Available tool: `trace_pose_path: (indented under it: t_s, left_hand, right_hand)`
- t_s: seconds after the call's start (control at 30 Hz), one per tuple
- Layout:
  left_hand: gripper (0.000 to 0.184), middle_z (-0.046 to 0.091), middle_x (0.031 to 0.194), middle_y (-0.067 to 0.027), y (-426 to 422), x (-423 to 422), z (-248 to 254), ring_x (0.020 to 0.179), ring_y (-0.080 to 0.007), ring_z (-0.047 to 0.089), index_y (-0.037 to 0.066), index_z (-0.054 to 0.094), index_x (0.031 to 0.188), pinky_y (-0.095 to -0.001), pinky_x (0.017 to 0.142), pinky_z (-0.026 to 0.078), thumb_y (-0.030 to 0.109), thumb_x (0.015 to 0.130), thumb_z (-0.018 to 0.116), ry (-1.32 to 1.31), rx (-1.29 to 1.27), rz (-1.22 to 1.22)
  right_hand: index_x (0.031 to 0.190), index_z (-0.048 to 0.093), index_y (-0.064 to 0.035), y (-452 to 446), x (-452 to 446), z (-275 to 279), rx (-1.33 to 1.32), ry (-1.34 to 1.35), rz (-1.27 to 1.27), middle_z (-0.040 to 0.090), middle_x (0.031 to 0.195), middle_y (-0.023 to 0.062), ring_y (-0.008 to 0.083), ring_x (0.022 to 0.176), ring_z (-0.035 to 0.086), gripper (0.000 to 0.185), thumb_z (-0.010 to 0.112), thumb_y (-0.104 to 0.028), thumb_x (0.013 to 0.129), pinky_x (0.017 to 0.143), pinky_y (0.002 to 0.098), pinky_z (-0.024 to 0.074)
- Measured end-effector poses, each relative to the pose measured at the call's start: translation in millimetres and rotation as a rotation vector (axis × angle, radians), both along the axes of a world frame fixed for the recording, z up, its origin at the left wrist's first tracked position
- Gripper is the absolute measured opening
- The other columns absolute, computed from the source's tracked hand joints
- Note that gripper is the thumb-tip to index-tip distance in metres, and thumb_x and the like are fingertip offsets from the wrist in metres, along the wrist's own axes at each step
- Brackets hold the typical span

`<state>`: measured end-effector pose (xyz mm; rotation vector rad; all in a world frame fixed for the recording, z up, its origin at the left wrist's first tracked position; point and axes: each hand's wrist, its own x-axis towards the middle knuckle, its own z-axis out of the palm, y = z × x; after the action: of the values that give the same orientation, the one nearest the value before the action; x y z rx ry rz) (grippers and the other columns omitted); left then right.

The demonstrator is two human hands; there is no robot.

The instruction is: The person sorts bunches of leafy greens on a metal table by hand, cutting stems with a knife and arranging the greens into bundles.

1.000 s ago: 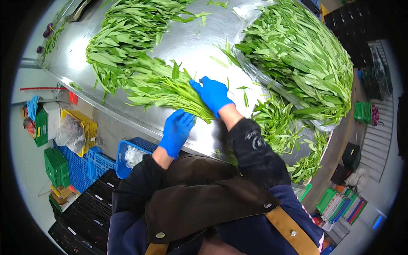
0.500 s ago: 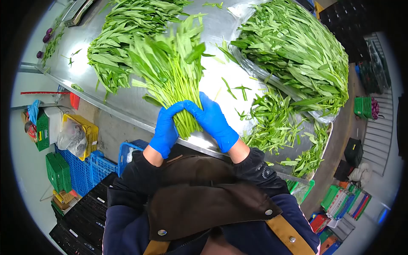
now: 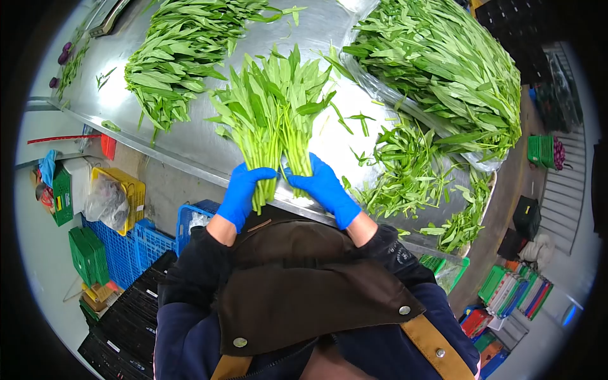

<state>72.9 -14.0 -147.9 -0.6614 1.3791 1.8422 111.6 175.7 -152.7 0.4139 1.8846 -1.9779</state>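
Both hands wear blue gloves near the front edge of the metal table [image 3: 196, 166]. My left hand [image 3: 244, 193] is wrapped round the stems of one part of a leafy green bunch [image 3: 256, 120]. My right hand [image 3: 326, 190] grips the stems of the other part [image 3: 299, 126], with a narrow gap between the two at the stem ends. The leaves point away from me, over the table. Beyond my left hand lies a pile of greens [image 3: 171, 63]. To the right, a large heap [image 3: 443, 76] rests on clear plastic, with loose leaves [image 3: 405, 171] below it.
A scale-like metal device [image 3: 109, 16] is at the back left, near purple vegetables [image 3: 63, 58]. On the floor at left stand a yellow crate [image 3: 134, 190], blue crates [image 3: 152, 244] and black crates [image 3: 126, 316]. A green crate [image 3: 540, 152] and stacked coloured crates [image 3: 516, 291] are at right.
The greens were lifted from lying sideways to pointing away from me. My hands, which were together round the stems, have moved apart, splitting the bunch into two parts.
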Motion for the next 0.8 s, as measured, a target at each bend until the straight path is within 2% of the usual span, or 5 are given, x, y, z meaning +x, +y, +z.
trace_pose_path:
  t_s: [0.13, 0.27, 0.47, 0.6, 0.8]
  left_hand:
    - [0.036, 0.067, 0.094, -0.0089, -8, -1, 14, 0.077, -0.0197, 0.064, -0.001, 0.060, 0.112, -0.0306, 0.073, 0.052, 0.006, 0.077, 0.064, 0.050, 0.068, -0.008]
    - [0.039, 0.065, 0.094, -0.0077, -1, 3, 8, 0.078, -0.0175, 0.064, 0.000, 0.056, 0.116, -0.0281, 0.071, 0.051, 0.008, 0.078, 0.066, -0.091, 0.227, -0.034]
    - [0.040, 0.064, 0.088, -0.0092, -26, -23, 71, 0.078, -0.0179, 0.064, -0.003, 0.056, 0.118, -0.0313, 0.073, 0.053, 0.012, 0.082, 0.064, 0.435, -0.058, -0.083]
    - [0.034, 0.060, 0.079, -0.0006, -76, -58, 22, 0.058, -0.0119, 0.056, -0.002, 0.058, 0.115, -0.0320, 0.060, 0.054, 0.020, 0.088, 0.058, 0.054, -0.115, 0.039]
    - [0.032, 0.059, 0.078, -0.0016, -80, -71, 92, 0.055, -0.0091, 0.053, -0.002, 0.058, 0.113, -0.0263, 0.052, 0.050, 0.019, 0.090, 0.059, 0.563, -0.251, 0.260]
  right_hand:
    - [0.123, 0.053, -0.0008, 13, 1, 3, -0.595, -0.261, -0.059, 0.063, 0.107, 0.0073, 0.0132, 0.095, 0.060, 0.048, 0.069, -0.014, 0.080, 0.083, 0.0270, 0.0472]
    - [0.119, 0.056, -0.0009, 1, -8, 11, -0.432, -0.227, -0.001, 0.064, 0.100, 0.0047, 0.0126, 0.092, 0.059, 0.042, 0.070, -0.014, 0.081, 0.081, 0.0256, 0.0472]
    - [0.113, 0.057, -0.0011, 45, -35, 98, -0.266, 0.051, -0.049, 0.060, 0.081, 0.0023, 0.0109, 0.064, 0.059, 0.036, 0.068, -0.015, 0.082, 0.060, 0.0238, 0.0489]
    - [0.095, 0.063, 0.0014, 92, -48, 11, -0.063, -0.279, 0.033, 0.064, 0.074, 0.0066, 0.0106, 0.062, 0.059, 0.021, 0.066, -0.012, 0.079, 0.048, 0.0267, 0.0485]
    - [0.114, 0.056, 0.0068, 88, -62, 125, -0.312, 0.231, -0.354, 0.059, 0.078, 0.0037, 0.0087, 0.054, 0.051, 0.037, 0.062, -0.012, 0.082, 0.061, 0.0282, 0.0510]
